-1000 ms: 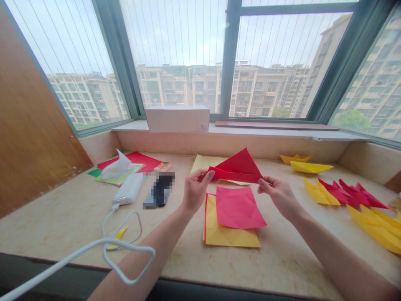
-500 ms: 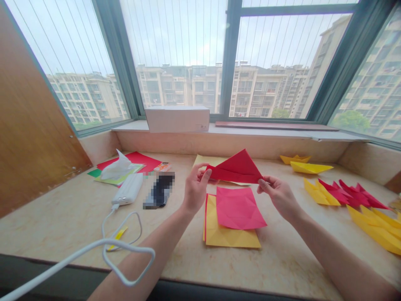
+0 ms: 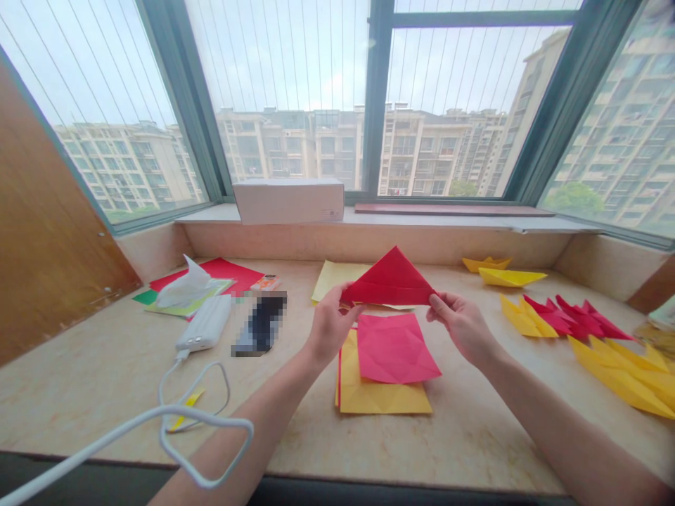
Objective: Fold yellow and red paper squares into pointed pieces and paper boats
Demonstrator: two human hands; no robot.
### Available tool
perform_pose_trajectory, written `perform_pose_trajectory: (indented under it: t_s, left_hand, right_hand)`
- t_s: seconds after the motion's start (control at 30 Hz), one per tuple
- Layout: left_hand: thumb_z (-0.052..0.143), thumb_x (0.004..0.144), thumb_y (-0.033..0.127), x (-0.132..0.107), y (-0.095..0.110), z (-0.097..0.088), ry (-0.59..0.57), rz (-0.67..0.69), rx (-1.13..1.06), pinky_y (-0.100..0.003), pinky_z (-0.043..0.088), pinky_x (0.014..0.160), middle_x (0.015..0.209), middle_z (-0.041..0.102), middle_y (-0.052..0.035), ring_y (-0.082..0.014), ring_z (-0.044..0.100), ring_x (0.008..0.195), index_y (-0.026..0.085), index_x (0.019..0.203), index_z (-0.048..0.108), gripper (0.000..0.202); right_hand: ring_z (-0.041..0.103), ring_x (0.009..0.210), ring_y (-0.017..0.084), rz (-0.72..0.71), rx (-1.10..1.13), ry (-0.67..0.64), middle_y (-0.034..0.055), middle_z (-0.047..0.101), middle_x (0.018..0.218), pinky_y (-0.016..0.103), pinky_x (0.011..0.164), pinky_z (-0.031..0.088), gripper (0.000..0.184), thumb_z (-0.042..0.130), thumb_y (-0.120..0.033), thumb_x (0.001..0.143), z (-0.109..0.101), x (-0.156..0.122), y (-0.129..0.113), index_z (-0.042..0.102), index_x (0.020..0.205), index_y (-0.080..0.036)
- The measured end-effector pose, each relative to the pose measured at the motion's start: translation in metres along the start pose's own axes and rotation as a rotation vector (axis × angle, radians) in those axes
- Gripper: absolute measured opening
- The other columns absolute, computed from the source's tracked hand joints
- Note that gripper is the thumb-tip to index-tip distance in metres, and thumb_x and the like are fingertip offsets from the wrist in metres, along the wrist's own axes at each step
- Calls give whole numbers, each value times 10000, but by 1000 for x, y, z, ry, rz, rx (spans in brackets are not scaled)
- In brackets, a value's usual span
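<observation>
A folded red paper [image 3: 393,277], shaped like a triangle with a band along its lower edge, is held up between both hands. My left hand [image 3: 333,320] grips its left corner, with the thumb below the edge. Thumb and fingers of my right hand [image 3: 458,320] pinch the right corner. Beneath it on the counter lies a creased pink-red sheet [image 3: 396,348] on top of a yellow sheet [image 3: 387,399], with a red edge showing at the left. A pale yellow sheet [image 3: 337,274] lies behind the folded paper, partly covered by it.
Yellow paper boats [image 3: 511,278] and red folded boats [image 3: 580,316] stand at the right, with more yellow ones [image 3: 627,372] nearer. At the left are a white power bank [image 3: 204,325] with a cable [image 3: 131,425], a blurred dark phone [image 3: 261,325] and tissues [image 3: 187,284]. A white box [image 3: 289,202] rests on the sill.
The folded paper now sits more level and faces me more squarely. My left thumb has slid from its front to below its lower edge. The whole view has shifted slightly.
</observation>
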State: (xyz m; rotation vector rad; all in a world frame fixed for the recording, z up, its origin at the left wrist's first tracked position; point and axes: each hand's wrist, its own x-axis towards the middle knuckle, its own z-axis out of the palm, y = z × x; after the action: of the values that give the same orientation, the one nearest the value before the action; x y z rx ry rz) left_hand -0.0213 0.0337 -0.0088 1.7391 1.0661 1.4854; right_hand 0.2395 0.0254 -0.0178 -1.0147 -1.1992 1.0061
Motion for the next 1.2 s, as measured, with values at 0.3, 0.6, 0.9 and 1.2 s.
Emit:
perform_pose_trajectory:
  t_s: [0.3, 0.6, 0.9, 1.2]
  left_hand:
    - [532, 878, 155, -2, -1, -7, -71, 58, 363, -258, 488, 615, 800, 688, -33, -170, 653, 654, 180, 1036, 627, 186]
    - [380, 967, 298, -4, -1, -4, -105, 86, 486, -279, 408, 591, 654, 601, -17, -192, 603, 611, 214, 794, 492, 222]
    - [370, 988, 455, -10, 2, 5, -200, -66, 259, -237, 429, 493, 657, 671, -33, -138, 606, 483, 171, 789, 580, 405]
    - [598, 897, 484, -29, 19, 28, -416, -158, -322, -321, 577, 649, 954, 737, -140, -229, 721, 763, 111, 1006, 686, 399]
  right_hand:
    - [498, 512, 119, -222, -256, 210, -19, 607, 592, 253, 509, 403, 453, 716, -521, 804, 5, -3, -4, 718, 1038, -133]
    - [635, 731, 172, -546, -407, 173, 50, 678, 934, 311, 691, 522, 337, 674, -435, 887, -1, -4, -4, 725, 1123, -200]
    - [632, 836, 187, -761, -528, 201, 53, 670, 956, 315, 739, 537, 234, 616, -235, 930, 14, -18, -8, 715, 1142, -234]
    - [615, 941, 220, -952, -609, -57, 69, 624, 1031, 370, 803, 546, 450, 605, -185, 938, 40, -33, 6, 578, 1366, -320]
